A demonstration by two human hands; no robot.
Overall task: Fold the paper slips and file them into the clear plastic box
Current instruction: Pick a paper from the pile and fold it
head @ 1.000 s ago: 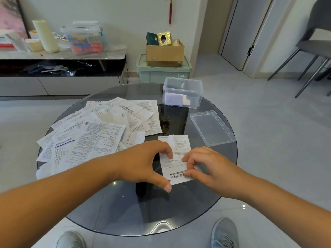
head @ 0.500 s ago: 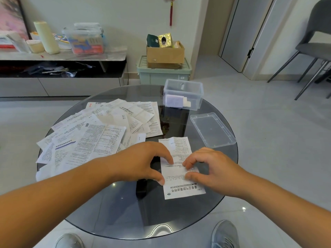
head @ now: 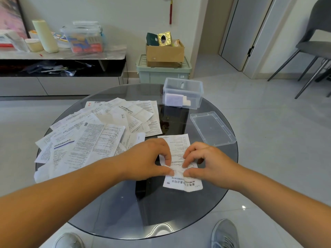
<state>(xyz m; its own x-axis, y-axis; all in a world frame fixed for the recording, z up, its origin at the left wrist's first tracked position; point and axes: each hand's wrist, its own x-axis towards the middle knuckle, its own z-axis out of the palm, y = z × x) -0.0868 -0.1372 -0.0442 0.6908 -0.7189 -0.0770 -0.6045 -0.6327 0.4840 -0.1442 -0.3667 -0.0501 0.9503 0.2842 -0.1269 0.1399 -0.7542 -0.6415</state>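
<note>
The paper slip (head: 179,144) is lying on the round glass table (head: 125,215), just in front of the person, with its long axis running away from them. Its far end is pointing towards the gap between the clear plastic box (head: 195,102) and the lid (head: 212,128), and its bold title line is sitting at the near end. The left hand (head: 148,160) and right hand (head: 209,163) are meeting over the slip's middle, each grip pinching the paper between thumb and forefinger, and the sheet is puckering up in a small ridge there. The box is standing open at the table's far side with folded slips (head: 176,100) already inside; the lid is lying flat beside it to the right. A loose pile of papers (head: 93,138) is spreading out to the left, just beside the left hand. The slip is looking white, creased and densely printed.
</note>
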